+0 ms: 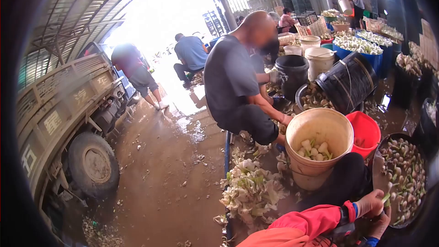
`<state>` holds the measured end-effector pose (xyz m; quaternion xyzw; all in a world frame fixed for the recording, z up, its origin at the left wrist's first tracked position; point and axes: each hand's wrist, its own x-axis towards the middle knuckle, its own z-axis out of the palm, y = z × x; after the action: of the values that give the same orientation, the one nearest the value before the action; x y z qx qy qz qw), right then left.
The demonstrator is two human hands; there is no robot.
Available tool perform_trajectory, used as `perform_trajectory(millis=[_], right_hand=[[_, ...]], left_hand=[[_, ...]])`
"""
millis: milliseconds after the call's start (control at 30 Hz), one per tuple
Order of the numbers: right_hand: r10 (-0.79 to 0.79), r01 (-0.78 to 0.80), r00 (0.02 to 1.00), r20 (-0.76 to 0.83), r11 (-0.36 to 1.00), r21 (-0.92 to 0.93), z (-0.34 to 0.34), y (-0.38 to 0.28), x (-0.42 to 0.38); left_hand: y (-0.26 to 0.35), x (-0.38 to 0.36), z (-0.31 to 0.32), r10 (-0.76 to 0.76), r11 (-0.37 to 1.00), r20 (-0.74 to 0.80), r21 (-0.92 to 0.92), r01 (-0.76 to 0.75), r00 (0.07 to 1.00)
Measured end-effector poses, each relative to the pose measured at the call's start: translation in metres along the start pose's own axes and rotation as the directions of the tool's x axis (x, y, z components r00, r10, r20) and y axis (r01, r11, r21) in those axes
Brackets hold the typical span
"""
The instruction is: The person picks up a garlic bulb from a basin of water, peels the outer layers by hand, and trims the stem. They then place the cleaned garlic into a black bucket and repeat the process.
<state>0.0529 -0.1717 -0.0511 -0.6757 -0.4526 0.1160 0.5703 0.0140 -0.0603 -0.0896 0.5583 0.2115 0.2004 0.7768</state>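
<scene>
My left hand (371, 203), in a red sleeve with a red and blue cuff, is closed on a small pale vegetable with a green stem (387, 196). It is held at the near edge of a black basin (376, 164) full of similar bulbs. My right hand (380, 227) lies just below it, largely hidden by the frame edge; I cannot tell what it holds. A cream bucket (315, 174) with several white trimmed pieces stands just left of my hands.
A red bucket (366, 130) sits behind the cream one. Trimmed leaves (251, 192) are heaped on the wet floor. A person in a grey shirt (231, 80) squats ahead by a tipped black barrel (347, 82). A truck (59, 119) stands at left; other workers are farther back.
</scene>
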Motion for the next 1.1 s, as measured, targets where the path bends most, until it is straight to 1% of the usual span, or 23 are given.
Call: perform_trajectory(millis=[33, 67, 133, 233, 267, 300, 333, 367, 467, 567, 600, 633, 667, 700, 767, 800, 833, 867, 933, 967, 1000, 1067, 1100], right_hand=[[0.106, -0.089, 0.992, -0.070, 0.974, 0.208, 0.002, 0.002, 0.000], [0.106, -0.089, 0.991, -0.077, 0.975, 0.204, 0.000, 0.001, -0.002], [0.365, -0.283, 0.928, 0.075, 0.557, 0.781, -0.003, -0.018, 0.000], [0.404, -0.353, 0.900, 0.164, 0.454, 0.818, -0.014, -0.002, 0.004], [0.331, -0.263, 0.943, 0.046, 0.652, 0.711, -0.013, 0.029, 0.003], [0.339, -0.267, 0.940, 0.042, 0.653, 0.709, -0.014, 0.037, -0.001], [0.352, -0.255, 0.934, 0.061, 0.539, 0.802, -0.015, 0.044, -0.005], [0.361, -0.238, 0.929, 0.081, 0.415, 0.878, -0.015, 0.050, -0.005], [0.434, -0.247, 0.901, 0.017, 0.481, 0.841, -0.011, 0.047, -0.002], [0.498, -0.272, 0.866, -0.039, 0.536, 0.800, -0.002, 0.032, 0.001], [0.502, -0.261, 0.862, -0.074, 0.563, 0.784, 0.003, 0.017, 0.006], [0.504, -0.247, 0.857, -0.112, 0.591, 0.768, 0.007, 0.010, 0.009], [0.509, -0.253, 0.854, -0.111, 0.591, 0.766, 0.006, 0.017, 0.010], [0.393, -0.224, 0.892, -0.225, 0.814, 0.536, 0.001, 0.030, 0.009], [0.077, -0.101, 0.949, -0.306, 0.993, -0.063, -0.006, 0.039, 0.012], [-0.153, -0.030, 0.951, -0.268, 0.819, -0.573, -0.008, 0.032, 0.011], [-0.144, -0.040, 0.952, -0.271, 0.817, -0.575, -0.005, 0.034, 0.013], [0.107, -0.182, 0.914, -0.390, 0.970, -0.160, -0.002, 0.038, 0.011], [0.526, -0.266, 0.770, -0.361, 0.779, 0.568, -0.001, 0.038, 0.010], [0.381, -0.254, 0.801, -0.461, 0.915, 0.314, 0.014, 0.029, 0.010], [0.486, -0.103, 0.809, -0.331, 0.672, 0.733, 0.013, 0.020, 0.008], [0.280, -0.251, 0.848, -0.450, 0.960, 0.123, 0.021, -0.015, 0.007], [0.299, -0.198, 0.854, -0.425, 0.943, 0.266, 0.023, -0.014, 0.002]], left_hand=[[0.025, -0.011, 0.005, -0.166, 0.652, 0.197, -0.713, 0.258, 0.966], [0.047, -0.032, -0.007, -0.274, 0.806, 0.148, -0.503, 0.311, 0.950], [0.065, -0.040, -0.004, -0.347, 0.814, 0.110, -0.459, 0.357, 0.931], [0.038, -0.014, 0.007, -0.343, 0.838, 0.153, -0.396, 0.375, 0.927], [0.019, 0.000, 0.010, -0.173, 0.965, 0.190, -0.165, 0.205, 0.966], [0.008, 0.007, 0.012, -0.012, 0.998, 0.261, 0.058, -0.003, 0.965], [0.026, -0.024, 0.014, 0.212, 0.873, 0.066, 0.436, -0.219, 0.975], [0.053, -0.044, 0.011, 0.128, 0.840, 0.119, 0.515, -0.171, 0.985], [0.057, -0.040, 0.000, 0.071, 0.729, 0.182, 0.661, -0.176, 0.981], [0.036, -0.029, -0.011, 0.240, 0.930, 0.106, 0.261, -0.260, 0.965], [0.038, -0.024, -0.017, -0.101, 0.976, 0.254, -0.162, 0.146, 0.962], [0.036, -0.019, -0.024, -0.316, 0.689, 0.510, -0.457, 0.563, 0.800], [0.008, -0.003, -0.026, -0.323, 0.565, 0.593, -0.505, 0.653, 0.738], [-0.001, 0.000, -0.025, -0.322, 0.557, 0.595, -0.510, 0.656, 0.736], [0.009, -0.004, -0.024, -0.370, 0.750, 0.216, -0.505, 0.428, 0.903], [0.028, -0.015, -0.010, -0.379, 0.910, -0.183, -0.251, 0.329, 0.907], [0.013, -0.012, -0.005, -0.387, 0.907, -0.179, -0.251, 0.338, 0.905], [-0.014, -0.006, 0.002, -0.225, 0.967, -0.181, -0.163, 0.196, 0.957], [-0.037, -0.009, 0.017, 0.043, 0.986, -0.167, -0.152, -0.069, 0.985], [-0.008, -0.022, 0.010, 0.110, 0.968, -0.166, 0.242, -0.068, 0.980], [0.025, -0.035, 0.011, 0.060, 0.988, -0.161, 0.147, -0.036, 0.985], [0.020, -0.034, 0.014, 0.381, 0.857, -0.209, 0.446, -0.259, 0.901], [0.041, -0.033, 0.009, 0.254, 0.905, -0.123, 0.380, -0.191, 0.959]])
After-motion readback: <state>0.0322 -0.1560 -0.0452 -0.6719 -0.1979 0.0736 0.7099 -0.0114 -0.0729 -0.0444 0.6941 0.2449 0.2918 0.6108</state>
